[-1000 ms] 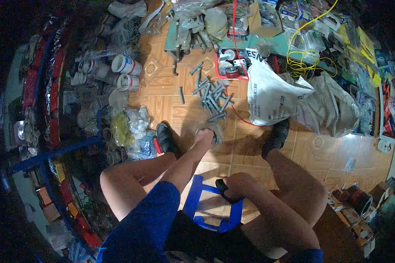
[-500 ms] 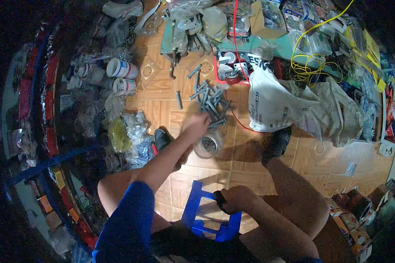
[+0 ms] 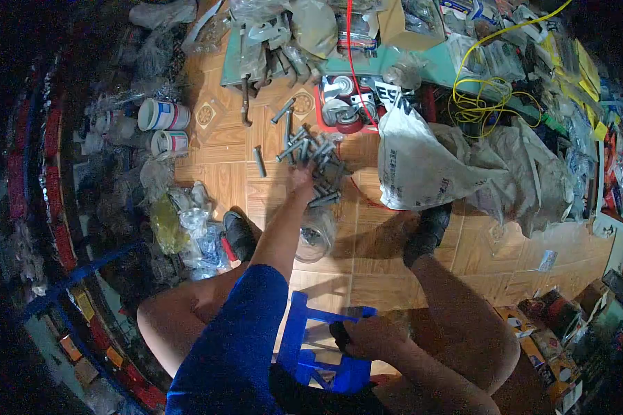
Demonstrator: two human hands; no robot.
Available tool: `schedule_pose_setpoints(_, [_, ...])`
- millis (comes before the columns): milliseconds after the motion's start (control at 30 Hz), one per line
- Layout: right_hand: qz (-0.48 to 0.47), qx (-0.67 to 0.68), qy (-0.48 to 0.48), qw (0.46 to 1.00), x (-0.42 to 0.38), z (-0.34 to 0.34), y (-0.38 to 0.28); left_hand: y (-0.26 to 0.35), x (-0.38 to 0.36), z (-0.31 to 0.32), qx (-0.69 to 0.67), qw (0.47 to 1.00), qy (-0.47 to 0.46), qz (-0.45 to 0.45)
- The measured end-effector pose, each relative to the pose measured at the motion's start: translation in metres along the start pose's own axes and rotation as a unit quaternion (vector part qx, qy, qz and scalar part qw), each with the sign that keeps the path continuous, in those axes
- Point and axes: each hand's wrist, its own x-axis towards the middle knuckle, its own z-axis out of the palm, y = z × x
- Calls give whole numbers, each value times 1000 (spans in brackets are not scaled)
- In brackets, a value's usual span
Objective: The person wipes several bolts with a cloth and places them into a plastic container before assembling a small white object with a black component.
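Observation:
My left hand point(image 3: 300, 182) reaches down to the near edge of a heap of grey metal bolts point(image 3: 320, 150) on the floor. Its fingers are blurred and partly lost among the bolts, so a grip cannot be made out. Just below that hand stands a clear round jar point(image 3: 315, 236) with something dark inside. My right hand point(image 3: 375, 338) rests low, between my knees, closed around a small black object point(image 3: 338, 337). Under it is a blue plastic stool point(image 3: 294, 332). One bolt point(image 3: 259, 161) lies apart, left of the heap.
Behind the heap sits a red tray point(image 3: 322, 114) of caster wheels. A white sack point(image 3: 412, 162) slumps at the right, near my shoe. White tubs point(image 3: 163, 115) and plastic bags point(image 3: 204, 232) line the left. A yellow cable point(image 3: 488, 104) coils at the back right.
My left hand has moved forward, from beside the jar into the near edge of the bolts. The view has shifted a little. My right hand keeps its hold on the black object.

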Motion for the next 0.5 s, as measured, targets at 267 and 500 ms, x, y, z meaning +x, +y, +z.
schedule_pose_setpoints(267, [40, 12, -18, 999, -9, -24, -10, -28, -13, -10, -275, 956, 21, 100])
schedule_pose_setpoints(500, [3, -39, 53, 998, 1, -1, -3, -13, -43, -51, -200, 979, 10, 46])
